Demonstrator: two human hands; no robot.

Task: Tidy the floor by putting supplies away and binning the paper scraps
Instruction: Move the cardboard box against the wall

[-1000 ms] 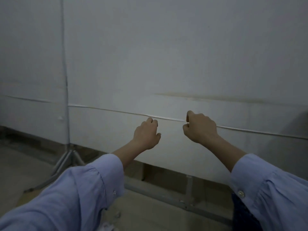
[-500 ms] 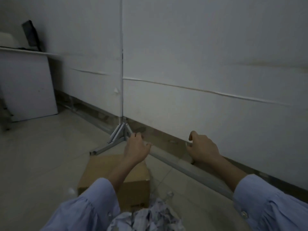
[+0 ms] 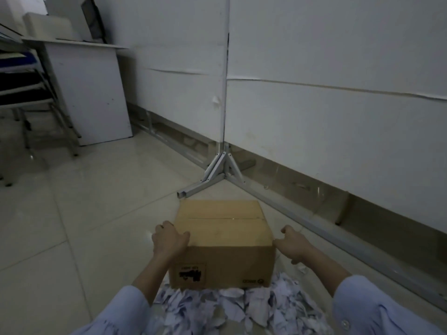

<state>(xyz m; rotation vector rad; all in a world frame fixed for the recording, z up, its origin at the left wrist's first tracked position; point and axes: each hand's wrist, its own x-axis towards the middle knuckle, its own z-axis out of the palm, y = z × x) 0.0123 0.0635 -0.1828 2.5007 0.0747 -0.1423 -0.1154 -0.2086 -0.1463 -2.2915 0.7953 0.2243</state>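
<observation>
A closed brown cardboard box [image 3: 225,240] stands on the tiled floor in front of me. A heap of white paper scraps [image 3: 232,308] lies against its near side and spreads to the right. My left hand [image 3: 169,240] holds the box's top left edge, thumb on the lid and fingers curled down the side. At the box's near right top corner is my right hand [image 3: 294,245], thumb tip at the corner, its fingers loosely curled and holding nothing.
A white partition wall [image 3: 314,117] on a metal frame runs behind the box; its splayed foot [image 3: 217,175] juts onto the floor just beyond it. A white desk [image 3: 89,93] and stacked chairs [image 3: 26,97] stand at the far left. Open tiles [image 3: 72,226] lie to the left.
My view has tipped down from the wall to the floor. Both hands have dropped from mid-air to the two sides of the box, and the scrap heap has come into sight.
</observation>
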